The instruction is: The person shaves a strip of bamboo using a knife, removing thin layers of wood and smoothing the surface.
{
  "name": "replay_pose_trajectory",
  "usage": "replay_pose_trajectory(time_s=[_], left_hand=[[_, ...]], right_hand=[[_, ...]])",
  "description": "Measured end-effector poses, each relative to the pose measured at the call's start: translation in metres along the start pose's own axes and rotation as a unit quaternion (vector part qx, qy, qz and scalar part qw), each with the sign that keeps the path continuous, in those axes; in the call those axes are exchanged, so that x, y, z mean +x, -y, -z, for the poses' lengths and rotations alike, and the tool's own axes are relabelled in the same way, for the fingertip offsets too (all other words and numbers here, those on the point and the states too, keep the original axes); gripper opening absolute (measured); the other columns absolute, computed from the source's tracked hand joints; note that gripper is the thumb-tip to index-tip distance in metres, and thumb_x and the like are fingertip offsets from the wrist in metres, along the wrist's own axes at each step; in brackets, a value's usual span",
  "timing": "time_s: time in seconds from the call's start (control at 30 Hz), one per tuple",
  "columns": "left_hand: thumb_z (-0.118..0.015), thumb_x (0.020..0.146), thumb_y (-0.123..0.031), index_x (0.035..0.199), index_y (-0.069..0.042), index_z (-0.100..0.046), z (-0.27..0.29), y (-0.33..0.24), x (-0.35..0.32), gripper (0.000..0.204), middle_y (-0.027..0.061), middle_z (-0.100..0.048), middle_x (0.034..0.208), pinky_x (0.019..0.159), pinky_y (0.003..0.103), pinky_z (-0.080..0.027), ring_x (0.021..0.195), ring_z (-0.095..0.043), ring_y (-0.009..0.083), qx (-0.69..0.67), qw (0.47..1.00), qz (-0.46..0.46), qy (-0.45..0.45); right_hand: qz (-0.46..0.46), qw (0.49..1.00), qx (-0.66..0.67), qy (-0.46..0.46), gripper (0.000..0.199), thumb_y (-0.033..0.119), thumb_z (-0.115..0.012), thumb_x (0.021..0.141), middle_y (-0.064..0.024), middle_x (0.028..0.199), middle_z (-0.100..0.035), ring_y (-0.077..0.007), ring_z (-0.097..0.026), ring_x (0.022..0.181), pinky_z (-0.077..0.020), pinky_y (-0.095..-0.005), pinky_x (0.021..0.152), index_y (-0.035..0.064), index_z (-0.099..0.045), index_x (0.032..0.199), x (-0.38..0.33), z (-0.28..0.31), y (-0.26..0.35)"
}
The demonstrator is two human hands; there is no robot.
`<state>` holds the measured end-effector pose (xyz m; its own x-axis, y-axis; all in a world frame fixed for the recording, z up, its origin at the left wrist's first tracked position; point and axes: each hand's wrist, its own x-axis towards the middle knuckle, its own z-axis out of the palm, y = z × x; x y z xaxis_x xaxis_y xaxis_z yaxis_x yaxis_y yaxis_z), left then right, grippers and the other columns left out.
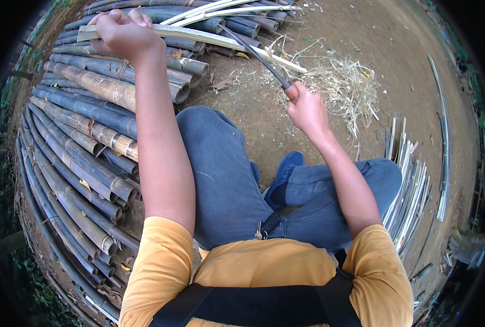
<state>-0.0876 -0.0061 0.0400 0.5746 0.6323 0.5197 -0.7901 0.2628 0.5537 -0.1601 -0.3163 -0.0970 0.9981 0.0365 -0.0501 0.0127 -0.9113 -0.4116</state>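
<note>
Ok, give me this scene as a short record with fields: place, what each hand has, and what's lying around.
place: bare dirt ground outdoors, person seated
left hand: closed around a pale split bamboo strip, held out in front
right hand: closed on the handle of a long dark blade
blade: tip lies across the strip
left of person: stack of grey-blue bamboo poles
right of person: bundle of thin cut slats
ahead: loose straw-like shavings

Bare dirt ground [329, 32], stacked bamboo poles [84, 141], daylight
</note>
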Motion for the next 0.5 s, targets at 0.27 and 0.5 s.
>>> replay_pose_trajectory(time_s=[0.27, 0.5], left_hand=[[-0.043, 0.086, -0.014, 0.119, -0.013, -0.03, 0.001, 0.0, 0.0, 0.035, 0.0029, -0.041, 0.069, 0.039, 0.029, -0.032, 0.043, -0.035, 0.0131, 0.021, 0.998, 0.004, -0.052], [-0.045, 0.085, -0.014, 0.105, -0.01, -0.035, 0.001, -0.001, -0.001, 0.023, 0.0027, -0.039, 0.068, 0.039, 0.029, -0.031, 0.042, -0.036, 0.0128, 0.016, 0.999, 0.006, -0.046]], right_hand=[[-0.083, 0.996, -0.012, -0.006, 0.021, 0.022, -0.054, 0.096, -0.0244, 0.092, -0.071, -0.0434, -0.069, 0.093, -0.0529, -0.0542, 0.081, 0.0072, -0.064, 0.108, 0.023, -0.022, -0.029], [-0.025, 1.0, -0.007, 0.016, 0.023, 0.025, -0.057, 0.095, -0.0252, 0.095, -0.071, -0.0423, -0.069, 0.096, -0.0528, -0.0536, 0.085, 0.0076, -0.065, 0.108, 0.017, -0.027, -0.042]])
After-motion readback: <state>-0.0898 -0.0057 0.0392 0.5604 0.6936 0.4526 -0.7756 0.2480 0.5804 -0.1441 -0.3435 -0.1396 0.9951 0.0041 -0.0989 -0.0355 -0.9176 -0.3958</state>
